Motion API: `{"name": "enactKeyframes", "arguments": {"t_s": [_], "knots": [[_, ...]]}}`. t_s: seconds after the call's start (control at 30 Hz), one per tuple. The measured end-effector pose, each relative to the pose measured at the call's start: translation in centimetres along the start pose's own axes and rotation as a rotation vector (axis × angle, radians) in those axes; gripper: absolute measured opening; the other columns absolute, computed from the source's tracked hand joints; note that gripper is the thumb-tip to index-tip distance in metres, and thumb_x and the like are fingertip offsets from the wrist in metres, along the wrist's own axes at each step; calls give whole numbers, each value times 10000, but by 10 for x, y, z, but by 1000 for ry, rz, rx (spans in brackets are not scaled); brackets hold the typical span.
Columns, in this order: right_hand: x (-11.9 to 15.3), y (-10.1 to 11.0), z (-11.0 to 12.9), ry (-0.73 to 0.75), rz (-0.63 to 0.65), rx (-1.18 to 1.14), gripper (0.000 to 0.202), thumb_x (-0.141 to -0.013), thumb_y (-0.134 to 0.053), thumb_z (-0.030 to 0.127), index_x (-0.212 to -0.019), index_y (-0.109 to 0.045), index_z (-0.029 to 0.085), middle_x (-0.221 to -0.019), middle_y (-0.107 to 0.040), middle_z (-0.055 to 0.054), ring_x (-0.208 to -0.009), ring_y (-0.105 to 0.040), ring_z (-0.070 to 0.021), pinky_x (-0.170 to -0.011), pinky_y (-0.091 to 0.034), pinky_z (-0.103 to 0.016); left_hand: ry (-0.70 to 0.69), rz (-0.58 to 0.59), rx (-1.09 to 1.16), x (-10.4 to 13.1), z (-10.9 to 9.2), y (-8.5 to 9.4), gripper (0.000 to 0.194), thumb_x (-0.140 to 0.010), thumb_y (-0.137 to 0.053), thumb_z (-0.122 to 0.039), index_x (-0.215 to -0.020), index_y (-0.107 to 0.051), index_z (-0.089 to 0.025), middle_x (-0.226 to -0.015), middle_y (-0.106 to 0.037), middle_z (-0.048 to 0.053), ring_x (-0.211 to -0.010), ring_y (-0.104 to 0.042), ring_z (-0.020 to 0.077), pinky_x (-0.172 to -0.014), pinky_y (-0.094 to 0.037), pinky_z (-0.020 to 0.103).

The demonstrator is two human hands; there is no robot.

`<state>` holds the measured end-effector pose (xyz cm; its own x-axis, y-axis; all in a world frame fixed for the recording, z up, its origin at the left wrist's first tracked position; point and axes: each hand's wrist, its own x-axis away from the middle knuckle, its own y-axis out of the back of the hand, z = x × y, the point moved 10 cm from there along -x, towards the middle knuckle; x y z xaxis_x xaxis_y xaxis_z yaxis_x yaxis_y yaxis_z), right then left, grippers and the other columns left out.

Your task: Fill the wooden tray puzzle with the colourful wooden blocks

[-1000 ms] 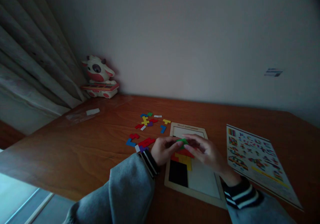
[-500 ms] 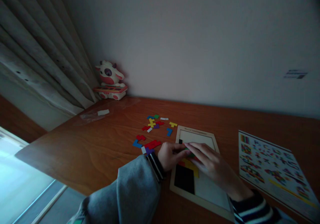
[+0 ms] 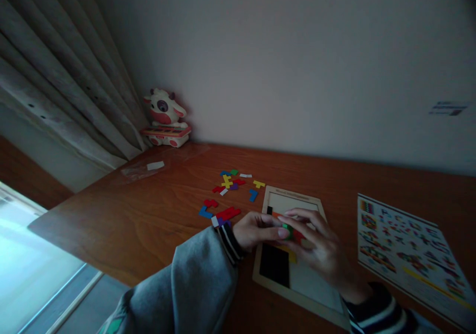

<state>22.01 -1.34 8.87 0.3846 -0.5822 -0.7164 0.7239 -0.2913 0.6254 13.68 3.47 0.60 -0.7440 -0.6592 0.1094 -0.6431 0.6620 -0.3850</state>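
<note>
My left hand (image 3: 256,230) is closed, with thumb and fingers pinching a green puzzle piece (image 3: 287,231) just above a wooden-framed puzzle board (image 3: 314,301). From the other side, the bent fingers of my right hand (image 3: 320,247) meet the same piece; its thumb is mostly hidden. A red patch (image 3: 298,235) shows between the hands, but I cannot tell whether it lies on the board or is held. On the board, a yellow piece (image 3: 292,257) and an orange piece (image 3: 275,215) peek out, partly covered by my hands. The board's lower left part is black (image 3: 274,265).
Several coloured puzzle pieces (image 3: 228,214) lie scattered left of the board on the wooden table (image 3: 159,220). To the right is a printed pattern sheet (image 3: 407,254). A toy cow (image 3: 166,118) with a keyboard stands by the wall and curtain (image 3: 67,76). Clear plastic (image 3: 136,172) lies near the left edge.
Both hands have shifted slightly, and the green piece shows more plainly at the left thumb. The right fingers are more raised and bent. The view has moved a little.
</note>
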Motion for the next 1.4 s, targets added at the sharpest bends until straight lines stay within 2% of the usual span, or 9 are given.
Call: {"name": "enactKeyframes", "arguments": {"t_s": [0.43, 0.67, 0.83, 0.93, 1.03, 1.13, 1.2, 1.3, 1.4], "knots": [[-3, 7, 14, 44, -46, 60, 616, -887, -642, 147, -1456, -426, 245, -1081, -640, -94, -992, -629, -212, -831, -574, -356, -138, -36, 69, 1, -18, -5, 457, -626, -876, -414, -919, -733, -94, -825, -712, 45, -747, -642, 115, -798, -495, 249], [-6, 8, 15, 61, -49, 60, 458, -884, -645, 151, -1327, -561, 229, -1129, -669, -95, -1032, -631, -219, -859, -561, -368, -157, -96, 1, 2, -20, 1, 479, -612, -873, -448, -902, -731, -95, -825, -717, 55, -755, -654, 138, -822, -509, 283], [-2, 15, 1, -7, -113, 104, 477, -874, -655, 169, -1335, -557, 240, -1102, -677, -85, -1001, -644, -224, -848, -559, -369, -174, -97, -76, 1, -19, 0, 551, -700, -791, -534, -1008, -711, -84, -863, -720, 88, -765, -669, 154, -819, -522, 301], [5, 26, -18, -108, -207, 171, 470, -875, -655, 196, -1331, -559, 255, -1115, -665, -81, -977, -646, -228, -854, -549, -387, -209, -163, -139, 3, -23, 11, 610, -730, -761, -550, -1115, -671, -85, -954, -720, 116, -791, -672, 155, -811, -528, 295], [11, 34, -43, -249, -266, 199, 406, -879, -659, 289, -1277, -598, 235, -1099, -660, -83, -888, -648, -216, -794, -553, -379, -332, -297, -361, 15, -42, 33, 568, -795, -703, -542, -1146, -657, -97, -994, -719, 129, -819, -677, 171, -805, -539, 301], [16, 39, -58, -333, -308, 214, 361, -884, -647, 366, -1209, -636, 211, -1041, -663, -81, -796, -636, -194, -749, -546, -365, -477, -473, -891, 43, -70, 54, 369, -857, -656, -451, -1068, -707, -151, -961, -730, 102, -830, -673, 185, -806, -541, 312], [19, 39, -65, -368, -310, 218, 359, -888, -636, 397, -1190, -643, 202, -1013, -663, -80, -772, -629, -186, -728, -542, -353, -530, -611, -1235, 65, -83, 68, 265, -876, -632, -397, -987, -737, -180, -965, -739, 96, -917, -665, 220, -897, -516, 364], [22, 38, -74, -422, -289, 234, 382, -896, -608, 442, -1185, -642, 194, -1007, -663, -83, -738, -621, -175, -690, -534, -333, -493, -569, -1516, 82, -78, 86, 264, -864, -652, -403, -1014, -739, -205, -1012, -748, 80, -979, -672, 248, -952, -497, 404], [27, 39, -85, -459, -266, 268, 426, -901, -566, 502, -1153, -661, 172, -998, -673, -96, -695, -619, -171, -662, -523, -327, -413, -579, -1588, 92, -71, 107, 288, -856, -661, -446, -1031, -740, -231, -1055, -747, 54, -985, -683, 228, -933, -513, 359]]}}
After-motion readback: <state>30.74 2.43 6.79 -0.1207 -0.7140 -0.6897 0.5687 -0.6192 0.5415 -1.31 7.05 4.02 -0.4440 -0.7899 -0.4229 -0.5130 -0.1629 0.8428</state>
